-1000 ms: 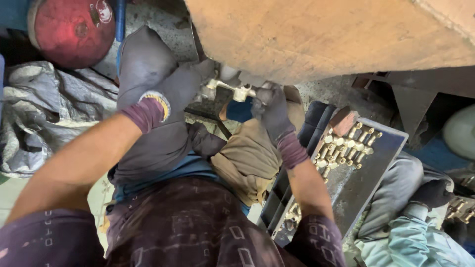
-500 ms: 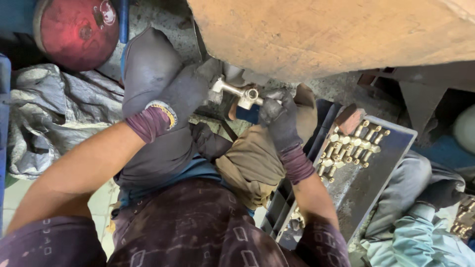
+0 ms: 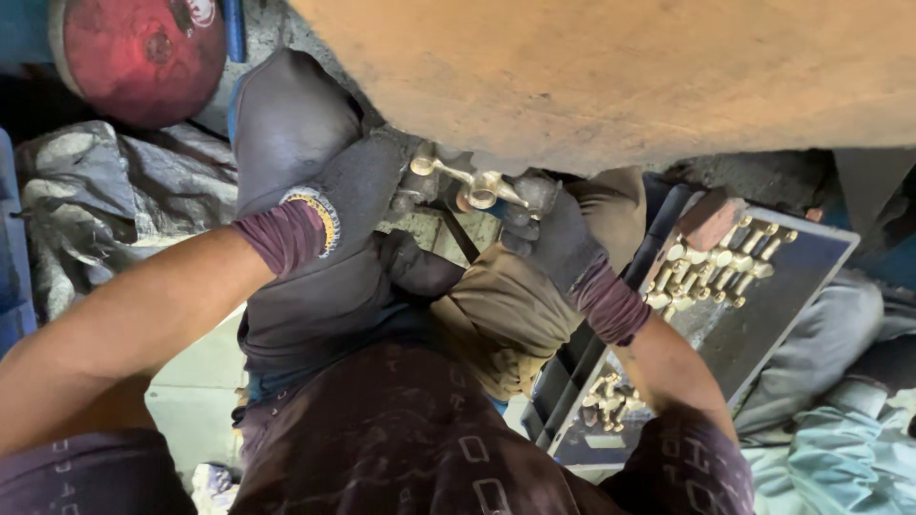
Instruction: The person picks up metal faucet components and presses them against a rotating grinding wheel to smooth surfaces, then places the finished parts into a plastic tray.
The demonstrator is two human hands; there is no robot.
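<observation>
Brass tap fitting (image 3: 474,188), pale gold with a thin lever, held at centre just under the edge of a large orange-brown slab (image 3: 620,67) that fills the upper picture. Left hand (image 3: 358,186), in a dark grey glove with a maroon cuff and a round yellow-rimmed patch at the wrist, fingers curled around the fitting's left end. Right hand (image 3: 553,234), in a matching dark glove with maroon cuff, fingers closed on the fitting's right end; both hands touch it from opposite sides. Below the hands: a knee in dark grey cloth (image 3: 315,286) and an olive-tan cloth (image 3: 506,305) bunched over the lap. Right of the right forearm: a flat dark metal tray (image 3: 763,324), tilted, with a cluster of small brass fittings (image 3: 711,272) near its upper end and a second cluster (image 3: 611,401) at its lower end; a reddish-brown block (image 3: 711,221) lies at the tray's top rim. Upper left: a round red cylinder (image 3: 143,57) bearing a small round white label, print unreadable. Left edge: crumpled grey sacking (image 3: 105,210). Lower right: pale blue-green cloth (image 3: 830,458).
</observation>
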